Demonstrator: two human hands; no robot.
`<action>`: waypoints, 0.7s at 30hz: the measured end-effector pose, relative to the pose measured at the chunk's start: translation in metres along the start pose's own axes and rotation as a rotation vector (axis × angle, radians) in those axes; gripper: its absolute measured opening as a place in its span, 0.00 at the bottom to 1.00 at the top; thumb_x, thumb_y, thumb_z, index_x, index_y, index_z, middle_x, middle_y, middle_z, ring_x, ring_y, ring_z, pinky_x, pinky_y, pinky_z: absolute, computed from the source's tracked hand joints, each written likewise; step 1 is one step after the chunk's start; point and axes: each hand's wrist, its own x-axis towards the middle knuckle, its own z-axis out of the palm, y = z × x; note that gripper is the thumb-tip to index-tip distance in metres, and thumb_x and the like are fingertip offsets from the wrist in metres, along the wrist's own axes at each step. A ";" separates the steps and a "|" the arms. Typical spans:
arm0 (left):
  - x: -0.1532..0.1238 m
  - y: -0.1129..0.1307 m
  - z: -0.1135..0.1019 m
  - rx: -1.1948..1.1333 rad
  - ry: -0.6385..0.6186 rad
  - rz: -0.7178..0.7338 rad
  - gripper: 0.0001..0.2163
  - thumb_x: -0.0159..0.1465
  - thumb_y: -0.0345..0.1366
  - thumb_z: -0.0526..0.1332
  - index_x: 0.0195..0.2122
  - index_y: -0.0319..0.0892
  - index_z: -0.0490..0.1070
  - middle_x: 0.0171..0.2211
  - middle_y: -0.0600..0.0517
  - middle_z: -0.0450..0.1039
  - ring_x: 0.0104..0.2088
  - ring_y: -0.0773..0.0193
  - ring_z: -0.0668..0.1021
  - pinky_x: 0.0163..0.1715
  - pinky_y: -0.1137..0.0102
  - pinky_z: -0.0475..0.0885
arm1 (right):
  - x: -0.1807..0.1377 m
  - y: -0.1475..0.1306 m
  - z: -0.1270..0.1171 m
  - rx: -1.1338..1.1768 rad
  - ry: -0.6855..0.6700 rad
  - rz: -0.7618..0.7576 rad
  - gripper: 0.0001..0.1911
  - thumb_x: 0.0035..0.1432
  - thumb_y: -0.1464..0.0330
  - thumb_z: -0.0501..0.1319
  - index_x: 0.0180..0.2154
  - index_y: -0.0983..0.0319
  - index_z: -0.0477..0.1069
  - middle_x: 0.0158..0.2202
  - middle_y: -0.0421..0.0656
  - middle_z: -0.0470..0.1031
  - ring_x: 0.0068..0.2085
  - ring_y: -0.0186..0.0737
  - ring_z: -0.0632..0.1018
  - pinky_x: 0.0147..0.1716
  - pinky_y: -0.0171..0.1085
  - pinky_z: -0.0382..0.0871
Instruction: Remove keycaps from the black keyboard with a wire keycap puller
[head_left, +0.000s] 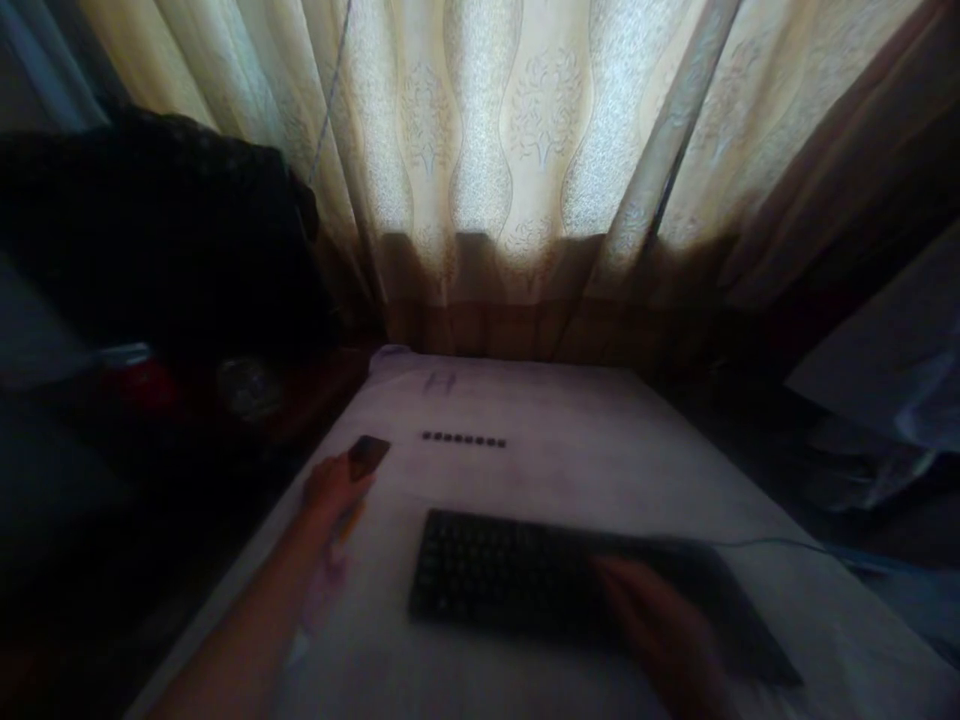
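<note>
The left hand (pixel 334 488) gripped a small dark object (pixel 368 455) at ten o'clock of the keyboard (pixel 525 575); the right hand (pixel 660 630) rested on the keys, its finger state unclear. In the dimness, the object could slip off the counter (pixel 600 440) edge.

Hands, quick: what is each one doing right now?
Left hand: closed around a small dark object.
Right hand: resting on the black keyboard, blurred; its grip cannot be told.

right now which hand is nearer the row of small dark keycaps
Left. The left hand, holding a small dark object, sits just left of the keycap row. The right hand rests on the keyboard.
</note>
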 end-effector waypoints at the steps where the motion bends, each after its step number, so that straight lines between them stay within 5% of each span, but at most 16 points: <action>1: 0.000 0.000 0.000 -0.003 0.002 0.004 0.29 0.56 0.52 0.56 0.51 0.35 0.66 0.48 0.36 0.71 0.47 0.46 0.74 0.43 0.62 0.67 | 0.002 -0.001 0.003 0.003 -0.038 0.011 0.14 0.62 0.64 0.52 0.37 0.59 0.76 0.35 0.44 0.80 0.34 0.39 0.81 0.35 0.34 0.76; 10: 0.002 -0.001 0.000 -0.055 0.017 0.013 0.27 0.55 0.51 0.56 0.50 0.36 0.67 0.47 0.35 0.71 0.47 0.43 0.73 0.42 0.59 0.67 | 0.036 -0.019 0.028 -0.071 -0.450 -0.048 0.16 0.58 0.74 0.52 0.43 0.59 0.74 0.40 0.46 0.77 0.38 0.39 0.78 0.37 0.36 0.73; 17: 0.008 0.001 -0.006 -0.237 -0.003 -0.030 0.28 0.49 0.50 0.61 0.48 0.37 0.69 0.45 0.33 0.72 0.48 0.36 0.72 0.42 0.55 0.67 | 0.011 -0.025 0.030 0.084 -0.330 -0.018 0.14 0.61 0.72 0.51 0.41 0.59 0.74 0.37 0.45 0.77 0.37 0.37 0.78 0.37 0.34 0.73; 21: 0.013 0.001 -0.019 -0.516 -0.026 -0.104 0.28 0.50 0.49 0.60 0.48 0.37 0.68 0.45 0.36 0.74 0.47 0.41 0.74 0.41 0.57 0.68 | -0.004 -0.019 0.020 0.083 -0.225 -0.041 0.14 0.62 0.70 0.51 0.41 0.58 0.74 0.37 0.45 0.78 0.37 0.38 0.79 0.37 0.33 0.74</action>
